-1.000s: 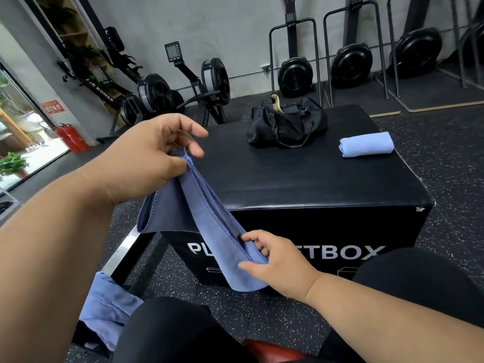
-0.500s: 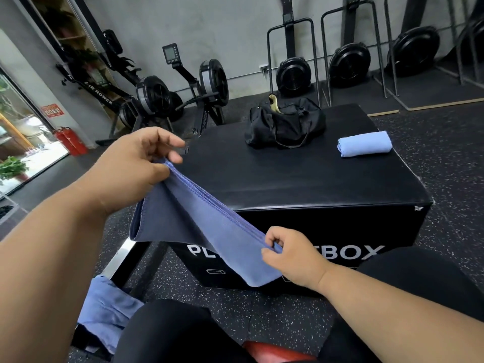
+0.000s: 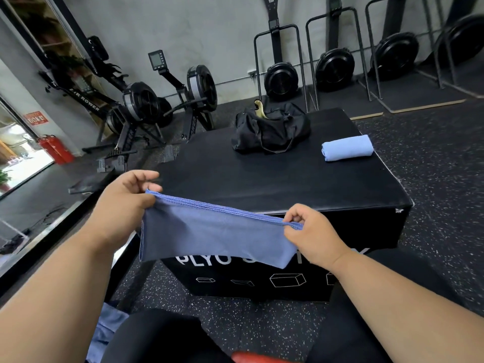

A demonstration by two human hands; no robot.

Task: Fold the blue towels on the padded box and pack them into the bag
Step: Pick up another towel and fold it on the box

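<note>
The blue towel (image 3: pixel 214 234) is held in the air in front of the padded box (image 3: pixel 275 184), between the person and the near edge of the box. Its long axis runs from left to right, and it slopes a little: the left end is higher, the right end lower. The stitched edges are on top and the fold hangs below.

The left hand (image 3: pixel 123 203) pinches the upper left corner of the towel between thumb and fingers. The right hand (image 3: pixel 311 234) pinches the upper right corner in the same way. So the cloth is stretched between the two grips and hangs down under them.

On top of the box, at the far side, lies the black bag (image 3: pixel 272 129). To the right of it, apart from it, a second towel (image 3: pixel 347 148) lies rolled near the right edge. More blue cloth (image 3: pixel 107 334) is seen low at the left, beside the person's knee.
</note>
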